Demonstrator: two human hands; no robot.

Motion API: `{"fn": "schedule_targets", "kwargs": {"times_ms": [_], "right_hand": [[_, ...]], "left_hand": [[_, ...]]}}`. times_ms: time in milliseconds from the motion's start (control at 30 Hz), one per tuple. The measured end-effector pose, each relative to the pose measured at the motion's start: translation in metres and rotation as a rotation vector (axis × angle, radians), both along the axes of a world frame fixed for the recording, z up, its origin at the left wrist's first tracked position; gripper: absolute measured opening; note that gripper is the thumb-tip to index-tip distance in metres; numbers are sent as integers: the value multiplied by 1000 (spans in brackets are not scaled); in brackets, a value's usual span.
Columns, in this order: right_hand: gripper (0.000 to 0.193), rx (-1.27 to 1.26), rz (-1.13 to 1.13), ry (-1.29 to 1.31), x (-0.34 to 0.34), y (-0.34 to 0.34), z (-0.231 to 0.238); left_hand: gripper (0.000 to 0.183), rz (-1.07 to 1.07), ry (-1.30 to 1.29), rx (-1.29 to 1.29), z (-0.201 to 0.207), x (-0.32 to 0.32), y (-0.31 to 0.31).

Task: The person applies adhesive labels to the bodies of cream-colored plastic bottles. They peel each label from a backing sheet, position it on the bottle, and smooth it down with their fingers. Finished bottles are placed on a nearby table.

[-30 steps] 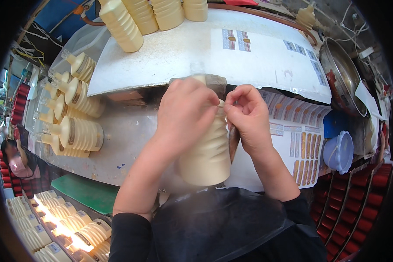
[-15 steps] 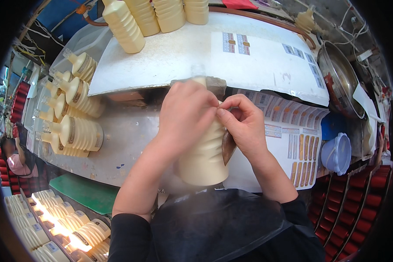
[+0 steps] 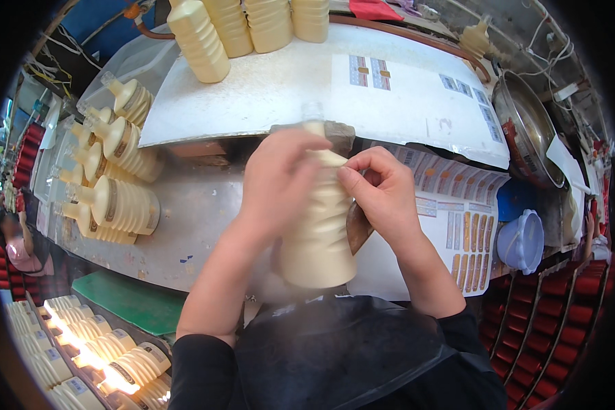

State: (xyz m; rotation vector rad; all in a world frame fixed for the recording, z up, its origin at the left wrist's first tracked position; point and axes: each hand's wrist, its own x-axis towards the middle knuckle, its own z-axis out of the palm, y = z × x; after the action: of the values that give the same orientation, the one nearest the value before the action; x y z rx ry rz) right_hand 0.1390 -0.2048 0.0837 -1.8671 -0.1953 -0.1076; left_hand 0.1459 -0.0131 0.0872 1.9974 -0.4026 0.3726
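A cream, ribbed plastic bottle (image 3: 319,249) stands in front of me, its clear narrow neck pointing away. My left hand (image 3: 280,174) is at the bottle's upper left side, its fingers smeared by motion. At the upper right shoulder, my right hand (image 3: 379,178) has thumb and forefinger pinched together close to the surface; what is between them is too small to make out. Below that hand, against the bottle's right side, a brown, flat piece (image 3: 357,229) shows partly; I cannot tell whether the hidden fingers hold it.
A sheet of labels (image 3: 444,256) lies at the right. Beyond the bottle is a white board (image 3: 253,96) bearing several label strips and bottles (image 3: 199,44). More bottles (image 3: 126,212) lie stacked at left. A pale blue bucket (image 3: 521,239) and a metal basin (image 3: 531,126) are at right.
My left hand has pulled away to the left from the right fingertips, uncovering more of the bottle's shoulder. My right hand stays pinched at nearly the same spot.
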Motion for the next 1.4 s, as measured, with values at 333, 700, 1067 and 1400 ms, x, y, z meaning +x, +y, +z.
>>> {"fn": "schedule_targets", "kwargs": {"times_ms": [333,700,1067,1400], "right_hand": [[9,55,187,156,6,4,61],[22,-212,-502,165,100,-299,131],[52,-1242,-605,445,187,-573,16],[32,-1318,-605,65,146,-417,133]], "left_hand": [[44,99,617,-775,-37,-26,-1],[46,-10,583,-704,-34,-29,-4],[43,21,720,-843,-40,-42,-1],[48,-33,757,-1025,-36,-41,-2]]}}
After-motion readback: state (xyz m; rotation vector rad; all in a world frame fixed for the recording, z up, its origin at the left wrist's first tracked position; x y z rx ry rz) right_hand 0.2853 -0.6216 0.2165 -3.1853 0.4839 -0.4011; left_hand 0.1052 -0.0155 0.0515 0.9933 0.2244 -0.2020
